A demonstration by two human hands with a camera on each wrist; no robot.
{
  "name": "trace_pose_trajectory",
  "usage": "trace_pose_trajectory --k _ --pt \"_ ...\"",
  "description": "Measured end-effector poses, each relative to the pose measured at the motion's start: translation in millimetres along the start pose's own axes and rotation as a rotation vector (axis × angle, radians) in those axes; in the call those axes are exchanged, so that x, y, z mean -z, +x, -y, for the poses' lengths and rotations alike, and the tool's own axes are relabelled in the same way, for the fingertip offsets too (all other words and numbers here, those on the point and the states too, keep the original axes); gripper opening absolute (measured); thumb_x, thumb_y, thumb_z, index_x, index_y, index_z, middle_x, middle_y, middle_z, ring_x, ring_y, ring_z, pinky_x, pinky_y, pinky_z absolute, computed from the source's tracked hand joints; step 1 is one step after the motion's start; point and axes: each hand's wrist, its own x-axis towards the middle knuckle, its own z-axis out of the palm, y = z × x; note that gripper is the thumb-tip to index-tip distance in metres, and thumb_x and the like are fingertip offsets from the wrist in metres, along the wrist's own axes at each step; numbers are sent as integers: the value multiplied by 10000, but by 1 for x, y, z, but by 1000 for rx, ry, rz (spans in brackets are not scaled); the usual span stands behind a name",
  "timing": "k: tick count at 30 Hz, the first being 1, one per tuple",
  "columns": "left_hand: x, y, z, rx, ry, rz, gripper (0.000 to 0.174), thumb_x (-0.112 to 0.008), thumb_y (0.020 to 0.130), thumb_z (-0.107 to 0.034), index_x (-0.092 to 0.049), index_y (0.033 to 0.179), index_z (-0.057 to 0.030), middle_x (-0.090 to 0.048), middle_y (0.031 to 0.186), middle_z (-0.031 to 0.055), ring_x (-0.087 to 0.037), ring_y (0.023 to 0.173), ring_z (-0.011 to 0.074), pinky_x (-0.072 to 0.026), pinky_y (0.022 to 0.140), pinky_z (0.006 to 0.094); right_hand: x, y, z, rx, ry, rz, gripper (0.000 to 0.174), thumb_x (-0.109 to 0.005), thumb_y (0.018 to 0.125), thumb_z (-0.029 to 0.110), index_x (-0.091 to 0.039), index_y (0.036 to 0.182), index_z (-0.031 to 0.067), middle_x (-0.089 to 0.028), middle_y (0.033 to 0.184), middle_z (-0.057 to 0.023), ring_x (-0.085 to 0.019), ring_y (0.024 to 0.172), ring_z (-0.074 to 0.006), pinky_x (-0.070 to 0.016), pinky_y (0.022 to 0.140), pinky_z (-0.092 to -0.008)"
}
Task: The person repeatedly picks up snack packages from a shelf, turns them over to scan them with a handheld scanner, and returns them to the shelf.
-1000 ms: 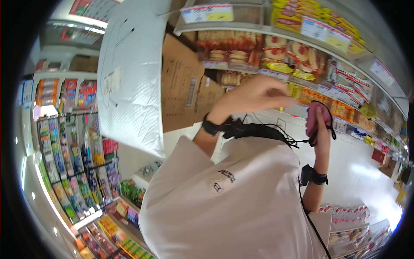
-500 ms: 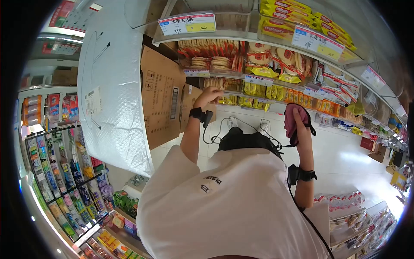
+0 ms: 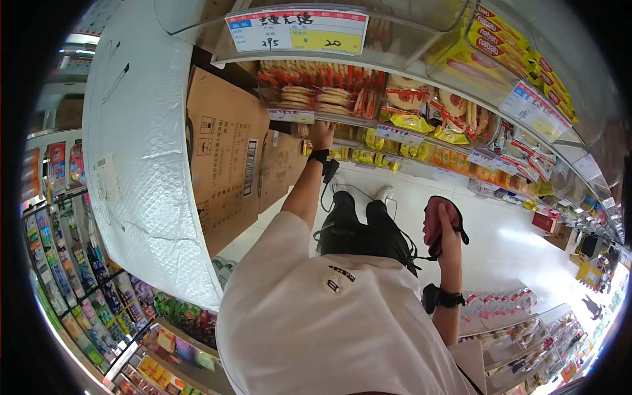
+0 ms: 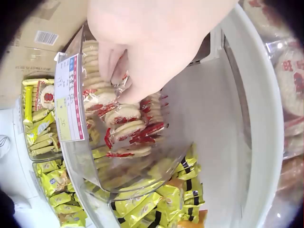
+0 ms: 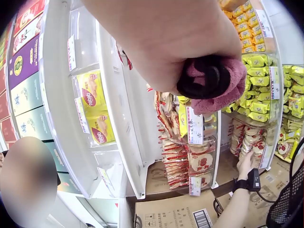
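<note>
My left hand (image 3: 321, 135) reaches into a clear plastic bin (image 4: 78, 164) of round biscuits on a lower shelf. In the left wrist view its thumb and fingers pinch a piece of clear, red-printed wrapper at the top of the wrapped biscuits (image 4: 124, 118). A price label (image 4: 69, 97) is fixed to the bin's front. Off to the right, away from the shelf, my right hand (image 3: 450, 247) grips a bunched pink cloth (image 3: 433, 220) with black edging, its thumb lying over the fabric. The right wrist view shows the cloth (image 5: 221, 95) folded in the fist.
A large cardboard box (image 3: 227, 151) and a silvery padded panel (image 3: 148, 158) stand left of the shelf. Yellow packets (image 4: 159, 204) fill neighbouring bins. An upper shelf edge with a price label (image 3: 296, 31) juts above the left arm. Another person (image 5: 28, 180) is at the lower left.
My left hand has moved from near the right hand leftward to the shelf, then into the biscuit bin. The right hand keeps holding the cloth. The head view has come closer to the shelves.
</note>
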Motion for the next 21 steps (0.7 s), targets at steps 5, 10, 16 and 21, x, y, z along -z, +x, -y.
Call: trace_pose_trajectory --k 5,10,16,21 --pt "8 -19 -30 -217 237 -173 255 -721 827 -141 -630 1012 8 -616 977 239 -616 884 432 -515 744 529 2 -1 -6 -5 37 3 451 -713 922 423 -675 1098 9 -680 828 -71 -647 681 -143 -516 584 -266" --pt "1 -17 -32 -248 201 -294 203 -719 815 -111 -631 948 13 -605 1019 244 -623 892 398 -524 740 505 5 2 -12 -2 18 -2 457 -694 933 434 -673 1089 5 -673 820 -70 -640 673 -141 -513 588 -263" --pt "52 -19 -48 294 -482 410 169 -731 766 -111 -652 720 31 -676 702 159 -693 674 257 -537 634 403 3 3 -2 53 19 82 438 -676 948 427 -668 1072 7 -673 810 -75 -637 673 -143 -493 571 -260" --pt "110 -62 -110 -106 -454 567 210 -709 793 -165 -664 798 40 -655 703 117 -670 715 162 -521 630 366 8 19 4 178 -103 187 391 -661 966 386 -665 1132 32 -701 888 -62 -656 769 -124 -504 659 -254"
